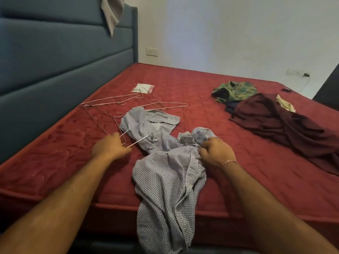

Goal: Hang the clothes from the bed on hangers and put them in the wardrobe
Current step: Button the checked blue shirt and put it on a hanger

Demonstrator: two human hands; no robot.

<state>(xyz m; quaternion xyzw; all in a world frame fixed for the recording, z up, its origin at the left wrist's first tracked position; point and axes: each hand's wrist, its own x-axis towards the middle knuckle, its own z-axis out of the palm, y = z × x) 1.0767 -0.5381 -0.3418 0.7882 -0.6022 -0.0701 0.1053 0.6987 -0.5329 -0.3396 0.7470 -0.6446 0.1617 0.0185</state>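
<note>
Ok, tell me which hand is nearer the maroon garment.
Right. The right hand grips the checked shirt just left of the maroon garment; the left hand holds a wire hanger beyond the shirt, farther away.

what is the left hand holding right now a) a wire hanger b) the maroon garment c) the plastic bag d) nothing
a: the left hand has its fingers curled round a wire hanger that reaches into the checked shirt, while the right hand grips the shirt's fabric.
</note>
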